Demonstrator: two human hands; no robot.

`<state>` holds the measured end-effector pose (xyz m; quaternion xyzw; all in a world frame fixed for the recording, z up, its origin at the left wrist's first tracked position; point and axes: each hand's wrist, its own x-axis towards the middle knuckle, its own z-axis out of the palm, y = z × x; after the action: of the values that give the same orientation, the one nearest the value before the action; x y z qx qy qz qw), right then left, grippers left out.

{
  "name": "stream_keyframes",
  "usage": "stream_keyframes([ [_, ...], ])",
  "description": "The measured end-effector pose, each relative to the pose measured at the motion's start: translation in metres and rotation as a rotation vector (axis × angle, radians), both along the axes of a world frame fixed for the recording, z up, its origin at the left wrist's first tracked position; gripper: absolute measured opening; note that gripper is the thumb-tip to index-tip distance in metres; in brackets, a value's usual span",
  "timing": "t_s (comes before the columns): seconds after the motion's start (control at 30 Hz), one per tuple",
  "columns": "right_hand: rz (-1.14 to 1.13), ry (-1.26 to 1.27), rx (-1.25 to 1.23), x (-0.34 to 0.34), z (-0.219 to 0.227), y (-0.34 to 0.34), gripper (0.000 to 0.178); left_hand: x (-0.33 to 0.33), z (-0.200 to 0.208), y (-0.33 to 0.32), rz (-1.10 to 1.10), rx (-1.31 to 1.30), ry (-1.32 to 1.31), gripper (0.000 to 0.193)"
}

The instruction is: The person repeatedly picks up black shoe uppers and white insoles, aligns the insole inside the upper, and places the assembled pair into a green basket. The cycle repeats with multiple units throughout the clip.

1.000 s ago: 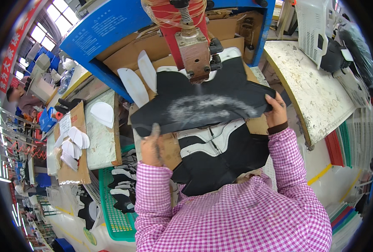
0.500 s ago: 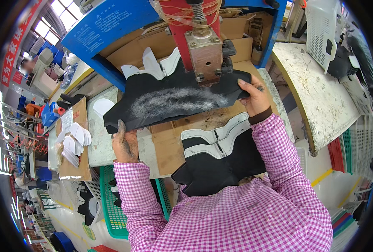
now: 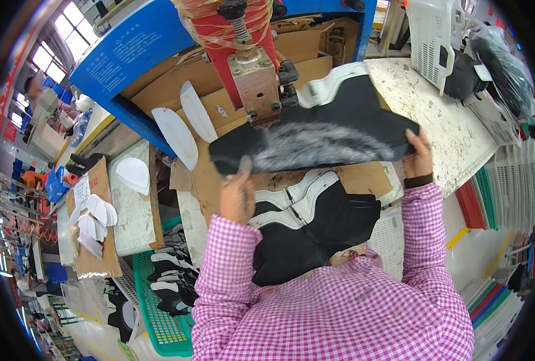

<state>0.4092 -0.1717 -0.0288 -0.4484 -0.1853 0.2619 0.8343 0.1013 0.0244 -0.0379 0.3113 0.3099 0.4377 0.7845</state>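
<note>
My left hand (image 3: 238, 191) grips the lower left end of a black shaped panel (image 3: 321, 141), thumb on top. Its right end is pinched in my right hand (image 3: 419, 153). A whitish, dusty smear runs across the middle of this panel, and a white-lined piece shows at its upper right edge. Over its left part stands the metal block (image 3: 256, 90) of a red machine head; whether the two touch is unclear. Below, nearer to me, lie more black panels (image 3: 303, 240) with white edging. Two white rounded pieces (image 3: 175, 137) rest left of the machine head.
A blue machine frame (image 3: 129, 51) with cardboard inside surrounds the work spot. Left are white cut pieces (image 3: 91, 225) on a cardboard sheet and a green basket (image 3: 159, 328) of black and white parts. A worn table (image 3: 454, 114) with white crates stands right.
Both hands have carried the black panel rightward beneath the machine head. The white rounded pieces at left are now uncovered more fully. My head view has shifted somewhat.
</note>
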Motion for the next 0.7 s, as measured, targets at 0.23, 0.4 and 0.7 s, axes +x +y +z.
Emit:
stream_keyframes([
  [0.23, 0.361, 0.004, 0.082, -0.061, -0.046, 0.062, 0.038, -0.108, -0.001, 0.004, 0.268, 0.163, 0.084, 0.015],
  [0.4, 0.054, 0.076, -0.100, -0.028, -0.038, 0.015, 0.029, -0.048, -0.016, -0.023, -0.026, 0.138, 0.319, 0.020],
  [0.7, 0.329, 0.078, -0.057, -0.067, -0.049, 0.029, 0.033, -0.113, -0.033, -0.016, 0.132, 0.120, -0.002, 0.032],
])
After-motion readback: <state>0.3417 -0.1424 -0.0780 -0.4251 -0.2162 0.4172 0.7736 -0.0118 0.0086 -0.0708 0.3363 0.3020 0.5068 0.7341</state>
